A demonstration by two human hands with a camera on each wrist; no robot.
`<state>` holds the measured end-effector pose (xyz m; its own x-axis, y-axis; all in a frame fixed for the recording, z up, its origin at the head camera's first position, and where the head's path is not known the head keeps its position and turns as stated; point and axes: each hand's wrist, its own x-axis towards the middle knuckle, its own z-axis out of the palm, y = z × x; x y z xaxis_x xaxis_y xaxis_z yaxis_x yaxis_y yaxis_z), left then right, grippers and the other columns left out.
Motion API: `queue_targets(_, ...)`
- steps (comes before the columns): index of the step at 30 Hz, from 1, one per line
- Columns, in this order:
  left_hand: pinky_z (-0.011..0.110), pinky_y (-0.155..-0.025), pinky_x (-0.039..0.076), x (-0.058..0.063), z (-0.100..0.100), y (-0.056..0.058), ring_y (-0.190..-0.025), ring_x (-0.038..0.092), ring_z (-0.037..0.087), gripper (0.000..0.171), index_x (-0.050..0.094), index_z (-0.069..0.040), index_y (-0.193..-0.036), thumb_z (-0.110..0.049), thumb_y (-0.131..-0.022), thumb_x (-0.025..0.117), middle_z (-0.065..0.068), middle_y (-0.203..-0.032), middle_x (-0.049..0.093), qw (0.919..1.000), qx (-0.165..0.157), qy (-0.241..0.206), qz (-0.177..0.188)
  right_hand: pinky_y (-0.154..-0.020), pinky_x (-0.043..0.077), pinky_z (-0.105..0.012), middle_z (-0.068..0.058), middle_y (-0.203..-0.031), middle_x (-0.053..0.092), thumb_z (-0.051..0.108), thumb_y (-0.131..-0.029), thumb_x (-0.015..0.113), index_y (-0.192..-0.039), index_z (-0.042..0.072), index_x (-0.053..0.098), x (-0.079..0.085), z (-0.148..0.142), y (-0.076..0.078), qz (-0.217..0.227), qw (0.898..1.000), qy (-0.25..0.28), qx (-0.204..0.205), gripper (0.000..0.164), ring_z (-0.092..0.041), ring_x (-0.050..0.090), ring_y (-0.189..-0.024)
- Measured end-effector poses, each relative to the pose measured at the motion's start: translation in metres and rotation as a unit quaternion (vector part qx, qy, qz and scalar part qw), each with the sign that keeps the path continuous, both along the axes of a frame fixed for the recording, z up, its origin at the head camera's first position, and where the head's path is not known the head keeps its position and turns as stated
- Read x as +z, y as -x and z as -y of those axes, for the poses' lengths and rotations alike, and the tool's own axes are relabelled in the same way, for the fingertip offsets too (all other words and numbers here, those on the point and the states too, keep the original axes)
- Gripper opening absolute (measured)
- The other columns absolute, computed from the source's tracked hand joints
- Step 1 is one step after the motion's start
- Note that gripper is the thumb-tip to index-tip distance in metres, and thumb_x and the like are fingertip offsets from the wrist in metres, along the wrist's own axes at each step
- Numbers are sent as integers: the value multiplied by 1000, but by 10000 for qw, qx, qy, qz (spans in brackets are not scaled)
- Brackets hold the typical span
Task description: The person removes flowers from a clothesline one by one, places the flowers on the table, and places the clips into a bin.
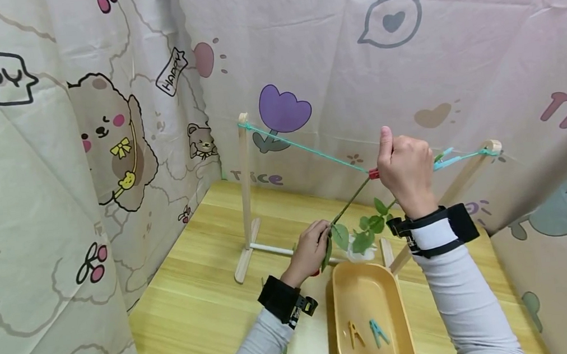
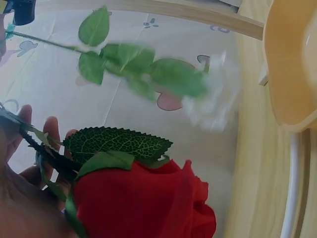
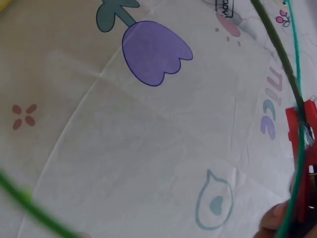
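A teal string (image 1: 306, 149) runs between two wooden posts. My right hand (image 1: 406, 169), thumb raised in the head view, grips a red clothespin (image 1: 374, 174) at the string, where the top of a green stem (image 1: 353, 199) meets it. Lower down, my left hand (image 1: 312, 250) holds that stem near its leaves. The left wrist view shows a red rose (image 2: 143, 198) hanging head down below the left fingers. Beside it a white flower (image 2: 213, 94) with green leaves also hangs head down. Light blue clothespins (image 1: 446, 161) sit on the string to the right of my right hand.
A yellow tray (image 1: 369, 290) on the wooden table holds a yellow clothespin (image 1: 354, 334) and a blue clothespin (image 1: 378, 333). The left post (image 1: 246, 186) and right post (image 1: 465, 175) flank the hands. A white bar (image 1: 272, 249) links their feet. Printed curtains (image 1: 327, 38) stand behind.
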<state>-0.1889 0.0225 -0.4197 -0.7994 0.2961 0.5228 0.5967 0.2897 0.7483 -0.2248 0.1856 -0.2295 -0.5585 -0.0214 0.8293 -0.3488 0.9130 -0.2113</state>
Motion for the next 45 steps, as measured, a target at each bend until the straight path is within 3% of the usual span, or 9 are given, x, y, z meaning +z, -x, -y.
queue_targets(11,19,-67,40,-16,-1,-7,-75,49,11,19,58,-8,-100,-10,-101,39,6,-90,58,9993,8,82,371,-40,15,-29,-9,-38,30,23,-94,43,-38,6,33,12,4,-8,-1329,9901,179,423,60,-24,28,-35)
queue_targets(19,19,-66,39,-33,6,-17,-71,46,7,18,58,-12,-98,-12,-101,41,4,-85,58,9980,71,113,623,-44,10,-17,-9,-38,29,20,-88,48,-39,7,31,15,-13,-25,-1773,9789,961,328,54,-8,20,-39)
queue_targets(24,18,-66,44,-42,13,-30,-72,50,5,19,60,-11,-102,-11,-100,41,8,-91,63,9914,-186,-10,1296,-42,11,-15,-7,-37,28,19,-85,49,-38,9,30,-1,-25,-38,-1746,9780,1025,499,51,-3,18,-39)
queue_targets(28,18,-63,45,-50,17,-41,-71,51,3,20,61,-11,-101,-14,-101,41,7,-93,64,9844,-274,-43,1737,-38,14,-20,-3,-39,31,20,-85,48,-40,11,33,-35,-36,-45,-1253,9897,429,553,49,-5,20,-39)
queue_targets(31,18,-61,43,-60,17,-47,-69,49,1,20,61,-11,-97,-18,-101,43,4,-89,63,9822,-308,3,1853,-37,19,-22,-2,-42,35,20,-86,48,-43,12,37,-69,-45,-49,-748,9963,19,428,45,-5,24,-40)
queue_targets(37,19,-65,42,-77,16,-59,-74,51,3,20,59,-10,-98,-23,-100,44,1,-83,59,9768,-486,20,2087,-38,21,-20,2,-45,39,16,-84,54,-45,15,39,-138,-59,-68,275,9996,-60,-27,41,-1,26,-43)
queue_targets(41,20,-67,40,-86,17,-64,-79,52,5,18,56,-11,-102,-24,-100,44,-2,-85,55,9693,-659,135,2363,-36,20,-18,5,-44,39,12,-85,59,-46,18,39,-176,-66,-80,1243,9921,-48,-162,44,2,24,-42)
queue_targets(45,22,-71,43,-90,19,-64,-83,55,8,20,54,-9,-108,-25,-99,46,0,-89,57,9599,-729,452,2670,-35,24,-20,7,-43,46,14,-88,60,-48,18,44,-208,-71,-88,2436,9697,24,-172,43,0,35,-38)
